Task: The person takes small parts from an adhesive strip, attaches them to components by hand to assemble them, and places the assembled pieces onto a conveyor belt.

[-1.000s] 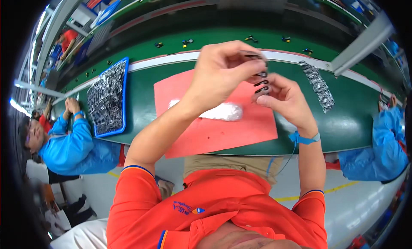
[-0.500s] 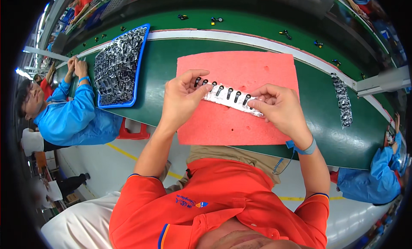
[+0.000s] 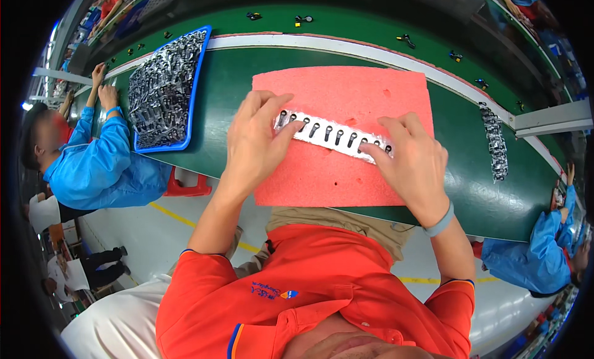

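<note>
A pale, shiny strip [image 3: 322, 134] with several small black parts in a row lies slantwise over a pink foam pad [image 3: 322, 185]. The black parts have round heads and short stems. At its left end my left hand [image 3: 253, 133] has the thumb on the strip and the index finger curled above the upper edge; its other fingers are partly hidden. My right hand [image 3: 414, 164] is over the right end, thumb tip touching the strip, fingers spread apart from the thumb. Black parts show between that thumb and the fingers.
A blue tray [image 3: 199, 80] heaped with similar wrapped strips stands left on the green table [image 3: 223, 111]. Another strip [image 3: 495, 142] lies at the right. Beyond a white rail, small parts [image 3: 303, 20] sit on a green belt. People in blue [image 3: 111, 167] work on both sides.
My right hand has loosened and spread its fingers at the strip's right end, exposing more black parts. My left hand has shifted slightly left and its fingers have lifted a little.
</note>
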`<state>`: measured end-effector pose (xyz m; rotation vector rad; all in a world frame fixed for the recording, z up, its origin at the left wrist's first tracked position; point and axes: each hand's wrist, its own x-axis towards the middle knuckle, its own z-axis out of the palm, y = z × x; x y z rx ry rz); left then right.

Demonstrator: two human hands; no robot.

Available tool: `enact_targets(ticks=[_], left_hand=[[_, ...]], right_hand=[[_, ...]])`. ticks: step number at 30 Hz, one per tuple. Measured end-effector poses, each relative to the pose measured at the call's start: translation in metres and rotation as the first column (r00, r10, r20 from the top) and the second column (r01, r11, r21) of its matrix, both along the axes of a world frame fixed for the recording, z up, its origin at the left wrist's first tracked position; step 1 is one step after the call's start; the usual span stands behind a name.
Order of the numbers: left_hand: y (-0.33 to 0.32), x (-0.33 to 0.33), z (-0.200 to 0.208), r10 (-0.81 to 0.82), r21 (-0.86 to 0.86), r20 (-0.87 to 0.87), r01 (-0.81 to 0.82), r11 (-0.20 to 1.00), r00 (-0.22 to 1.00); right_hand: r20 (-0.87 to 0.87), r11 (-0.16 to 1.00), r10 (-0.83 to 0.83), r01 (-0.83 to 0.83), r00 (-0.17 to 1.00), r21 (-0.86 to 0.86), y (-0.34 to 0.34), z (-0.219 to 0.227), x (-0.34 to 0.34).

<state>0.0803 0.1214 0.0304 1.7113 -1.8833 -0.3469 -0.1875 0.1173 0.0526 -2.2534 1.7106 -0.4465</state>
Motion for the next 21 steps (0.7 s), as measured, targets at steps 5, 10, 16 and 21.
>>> enact_targets(ticks=[5, 10, 16, 21], left_hand=[[0.005, -0.008, 0.007, -0.352, -0.053, 0.275, 0.380, 0.924, 0.895], [0.000, -0.011, -0.017, -0.551, 0.154, 0.356, 0.534, 0.831, 0.755], [-0.002, -0.012, -0.016, -0.581, 0.173, 0.346, 0.558, 0.812, 0.737], [0.001, -0.030, -0.005, -0.427, -0.113, 0.343, 0.487, 0.866, 0.837]], right_hand=[[-0.087, 0.913, 0.297, -0.309, 0.951, -0.266, 0.024, -0.018, -0.016], [0.005, 0.892, 0.452, -0.452, 0.892, -0.028, 0.031, -0.045, -0.021], [0.185, 0.900, 0.437, -0.431, 0.880, -0.071, 0.029, -0.050, -0.028], [0.345, 0.978, 0.070, 0.002, 0.936, -0.207, 0.038, -0.051, -0.046]])
